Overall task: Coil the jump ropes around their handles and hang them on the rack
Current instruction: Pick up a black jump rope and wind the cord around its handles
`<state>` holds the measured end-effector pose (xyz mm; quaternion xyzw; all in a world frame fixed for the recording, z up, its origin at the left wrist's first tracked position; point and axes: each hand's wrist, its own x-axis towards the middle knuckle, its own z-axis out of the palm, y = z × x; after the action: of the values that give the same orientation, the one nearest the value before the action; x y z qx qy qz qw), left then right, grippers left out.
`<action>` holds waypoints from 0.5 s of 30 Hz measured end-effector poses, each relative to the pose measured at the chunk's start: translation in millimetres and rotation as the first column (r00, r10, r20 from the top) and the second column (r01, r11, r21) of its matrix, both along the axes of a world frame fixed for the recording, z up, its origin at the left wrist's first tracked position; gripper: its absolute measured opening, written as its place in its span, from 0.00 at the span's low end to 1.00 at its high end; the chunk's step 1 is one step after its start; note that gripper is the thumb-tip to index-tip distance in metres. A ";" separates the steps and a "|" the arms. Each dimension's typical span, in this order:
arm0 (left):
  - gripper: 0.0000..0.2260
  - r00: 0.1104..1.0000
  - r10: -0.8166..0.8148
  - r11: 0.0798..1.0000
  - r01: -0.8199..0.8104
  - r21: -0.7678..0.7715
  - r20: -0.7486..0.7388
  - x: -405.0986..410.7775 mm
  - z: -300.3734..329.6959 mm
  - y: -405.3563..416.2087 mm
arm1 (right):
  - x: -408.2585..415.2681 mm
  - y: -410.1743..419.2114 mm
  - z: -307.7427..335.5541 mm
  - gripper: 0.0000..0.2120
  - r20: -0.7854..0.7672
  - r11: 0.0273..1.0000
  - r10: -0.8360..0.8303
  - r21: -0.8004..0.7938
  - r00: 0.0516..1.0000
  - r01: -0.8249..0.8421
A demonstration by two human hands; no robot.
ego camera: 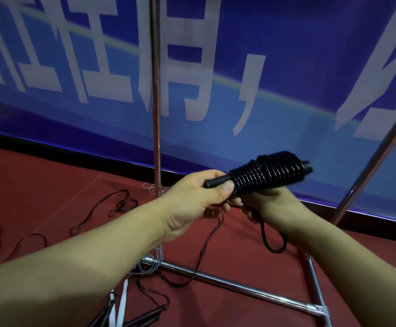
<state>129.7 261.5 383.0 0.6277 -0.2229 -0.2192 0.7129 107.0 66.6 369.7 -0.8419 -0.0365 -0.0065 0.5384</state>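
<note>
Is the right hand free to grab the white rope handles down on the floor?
Probably not yet. The right hand grips the coiled black jump rope from below, and the left hand pinches its handles. The white handles lie low on the red floor, beneath the left forearm.

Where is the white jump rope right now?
The white jump rope lies on the red floor at the bottom left of the head view, beside the rack's bottom bar.

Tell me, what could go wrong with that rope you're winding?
The coiled black rope might spring loose, since a short tail loop still hangs free below the right hand. The left hand grips only the bare handle end, so it could slip. Loose ropes on the floor near the rack's base bar could trip someone.
</note>
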 end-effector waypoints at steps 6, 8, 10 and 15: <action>0.09 0.979 0.193 0.980 -0.189 0.060 -0.067 7.2 -2.9 -5.5 | -3.4 16.2 5.3 0.16 -0.110 1.000 0.010 0.005 0.994 -0.009; 0.09 0.970 0.233 0.969 -0.225 0.100 -0.069 10.3 -5.4 -5.1 | -4.0 19.8 5.1 0.17 -0.128 0.999 0.012 -0.043 0.992 -0.018; 0.10 0.964 0.258 0.959 -0.250 0.132 -0.054 13.0 -6.5 -4.0 | -5.4 23.8 7.4 0.17 -0.129 0.997 0.027 -0.063 0.991 -0.036; 0.11 0.948 0.313 0.919 -0.317 0.234 0.055 20.0 -10.6 1.5 | -6.0 26.6 10.1 0.17 -0.108 0.993 0.058 -0.095 0.992 -0.069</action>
<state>149.7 262.9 372.4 0.7386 -0.0969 -0.1219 0.6559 101.1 93.2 379.8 -0.8651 -0.0350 0.0569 0.4971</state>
